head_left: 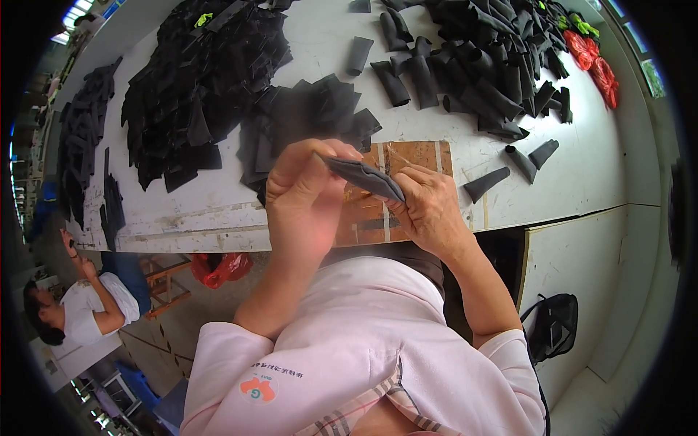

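Between my two hands, above the front edge of the white table, is a dark grey fabric sleeve [360, 174]. My left hand [307, 185] pinches its left end between thumb and fingers. At the right end, my right hand [429, 200] is closed round the cloth, fingers curled. Beneath the hands lies a brown board [418, 154] with pale strips across it. Flat dark cloth pieces [313, 109] are heaped just beyond my left hand. Right of my right hand, a few rolled grey sleeves [486, 184] lie apart on the tabletop.
A large pile of flat black pieces [203, 87] covers the table's left part. Rolled sleeves [487, 73] are heaped at the far right, beside red plastic bags [592, 65]. A black bag [556, 323] hangs at the right. Another person [94, 298] sits at the left.
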The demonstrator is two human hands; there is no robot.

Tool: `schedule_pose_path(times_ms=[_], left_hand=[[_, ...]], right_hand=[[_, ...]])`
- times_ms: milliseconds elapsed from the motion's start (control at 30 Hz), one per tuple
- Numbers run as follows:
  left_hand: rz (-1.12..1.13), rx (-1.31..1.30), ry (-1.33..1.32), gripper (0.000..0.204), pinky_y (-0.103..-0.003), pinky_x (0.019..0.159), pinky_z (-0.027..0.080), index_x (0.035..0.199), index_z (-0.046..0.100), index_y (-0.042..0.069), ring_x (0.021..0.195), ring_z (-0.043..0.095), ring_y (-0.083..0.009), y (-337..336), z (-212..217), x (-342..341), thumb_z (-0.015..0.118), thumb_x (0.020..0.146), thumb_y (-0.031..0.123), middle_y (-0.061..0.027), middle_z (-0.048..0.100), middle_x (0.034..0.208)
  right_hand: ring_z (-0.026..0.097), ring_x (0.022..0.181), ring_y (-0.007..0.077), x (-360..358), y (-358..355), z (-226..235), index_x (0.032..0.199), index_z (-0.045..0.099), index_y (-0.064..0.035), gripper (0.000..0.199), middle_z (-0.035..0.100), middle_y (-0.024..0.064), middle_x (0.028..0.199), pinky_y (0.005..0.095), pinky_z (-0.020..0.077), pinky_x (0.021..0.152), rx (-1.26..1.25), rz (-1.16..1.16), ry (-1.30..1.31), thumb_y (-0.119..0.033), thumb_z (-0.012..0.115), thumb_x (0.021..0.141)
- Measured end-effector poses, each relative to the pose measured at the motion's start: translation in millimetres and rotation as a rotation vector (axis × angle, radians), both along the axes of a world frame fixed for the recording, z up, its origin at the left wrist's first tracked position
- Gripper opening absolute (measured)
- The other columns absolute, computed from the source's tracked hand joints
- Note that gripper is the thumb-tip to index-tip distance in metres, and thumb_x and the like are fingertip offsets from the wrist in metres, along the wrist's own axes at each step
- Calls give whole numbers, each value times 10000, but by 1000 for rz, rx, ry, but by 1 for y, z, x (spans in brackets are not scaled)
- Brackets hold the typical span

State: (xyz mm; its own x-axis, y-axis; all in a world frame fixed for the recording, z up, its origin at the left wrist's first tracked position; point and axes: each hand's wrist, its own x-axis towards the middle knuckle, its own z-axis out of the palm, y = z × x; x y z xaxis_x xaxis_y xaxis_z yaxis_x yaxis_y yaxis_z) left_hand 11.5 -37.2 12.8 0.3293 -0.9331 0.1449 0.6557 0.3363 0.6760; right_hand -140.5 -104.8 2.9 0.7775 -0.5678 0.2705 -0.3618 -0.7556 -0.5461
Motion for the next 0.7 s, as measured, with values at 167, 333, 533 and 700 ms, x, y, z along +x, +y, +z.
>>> schedule_pose_path(times_ms=[167,333,533,700], left_hand=[[-155,91,148,107,-332,824,385,862,569,43,851,489,-206,-2,-17,-12,551,824,141,-78,564,841],[-34,120,-47,109,-322,818,394,856,564,18,814,513,-181,-5,-14,-9,549,829,123,-77,575,816],[402,474,-837,188,-280,672,457,878,563,-10,728,570,-168,-56,-60,13,604,781,146,-96,599,814],[478,911,-1687,434,-419,673,473,889,495,-23,840,548,-306,-122,-92,28,666,695,326,-191,532,895]], right_hand=[[540,592,239,6,8,-42,690,486,-74,285,500,55,606,350,414,489,31,-79,28,-298,662,678],[542,545,245,6,9,-23,695,514,-67,224,522,68,593,355,413,473,-10,-86,34,-251,637,728],[346,462,130,-5,-58,47,687,498,-28,470,383,9,520,239,287,465,1027,287,-1081,-414,347,908],[418,541,105,-27,-85,7,829,535,12,442,465,21,590,217,349,516,1070,-584,-1051,-382,354,916]])
